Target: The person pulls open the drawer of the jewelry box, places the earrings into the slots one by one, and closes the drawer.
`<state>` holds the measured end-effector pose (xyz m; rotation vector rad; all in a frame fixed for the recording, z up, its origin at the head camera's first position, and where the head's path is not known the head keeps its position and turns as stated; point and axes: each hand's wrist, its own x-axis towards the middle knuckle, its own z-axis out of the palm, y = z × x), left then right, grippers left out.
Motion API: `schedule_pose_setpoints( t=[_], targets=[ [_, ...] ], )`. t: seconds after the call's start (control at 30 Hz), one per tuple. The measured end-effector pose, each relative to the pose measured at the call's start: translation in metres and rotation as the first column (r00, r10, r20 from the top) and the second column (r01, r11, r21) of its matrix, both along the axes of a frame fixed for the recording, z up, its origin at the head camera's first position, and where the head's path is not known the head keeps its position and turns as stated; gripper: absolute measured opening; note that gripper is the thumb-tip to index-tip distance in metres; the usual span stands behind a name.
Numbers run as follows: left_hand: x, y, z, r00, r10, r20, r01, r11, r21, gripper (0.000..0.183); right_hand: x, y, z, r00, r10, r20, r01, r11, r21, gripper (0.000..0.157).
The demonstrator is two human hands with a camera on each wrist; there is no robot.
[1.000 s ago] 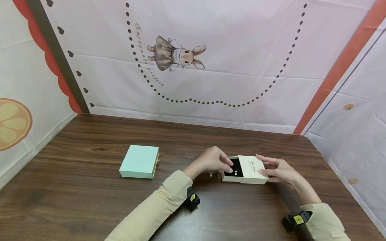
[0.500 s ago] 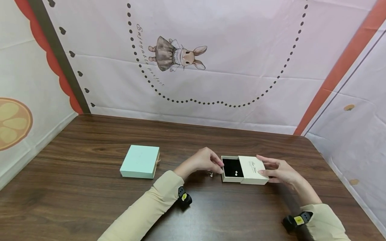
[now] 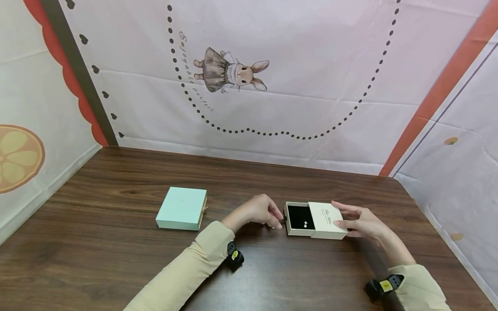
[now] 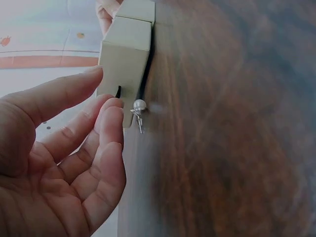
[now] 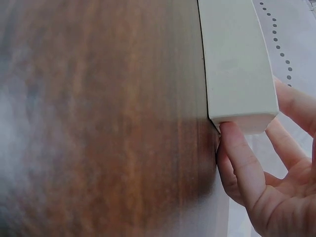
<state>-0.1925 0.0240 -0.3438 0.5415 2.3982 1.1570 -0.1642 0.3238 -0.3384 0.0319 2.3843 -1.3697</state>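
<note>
A cream jewelry box (image 3: 327, 220) lies on the table with its drawer (image 3: 298, 233) partly out to the left. On the drawer's black pad (image 3: 296, 214) sits a small pearl earring (image 3: 305, 224). My right hand (image 3: 359, 222) holds the box's right end, fingers and thumb against the sleeve. Just left of the drawer, my left hand (image 3: 260, 211) hovers with bent, loose fingers; in the left wrist view nothing shows between thumb and fingers. Beside those fingers is a pearl earring (image 4: 139, 104) with a metal post, mostly covered in the head view. A black pull tab (image 4: 119, 91) sticks out of the drawer front.
A mint-green box (image 3: 181, 208) with a small ribbon on its right side stands left of the hands on the dark wooden table (image 3: 116, 194). A printed cloth (image 3: 303, 65) with a rabbit picture hangs behind the table.
My left hand has moved left from over the drawer's pad to beside the drawer, near the earring lying there. My right hand has stayed on the box.
</note>
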Motion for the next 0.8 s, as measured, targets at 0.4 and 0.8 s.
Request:
schedule_pose_setpoints(
  t=[0.4,0.8],
  targets=[
    [0.0013,-0.0009,0.0006,0.996,-0.016,-0.093,0.003,0.990,-0.138,0.015,-0.0002,0.0015,-0.0010,1.000,0.014,-0.002,-0.014,0.998,-0.053,0.068],
    [0.0019,0.0061,0.0031,0.979,-0.098,-0.177,0.037,0.947,-0.320,0.015,-0.0003,0.0013,-0.0007,1.000,0.008,0.001,-0.008,0.999,-0.039,0.070]
  ],
)
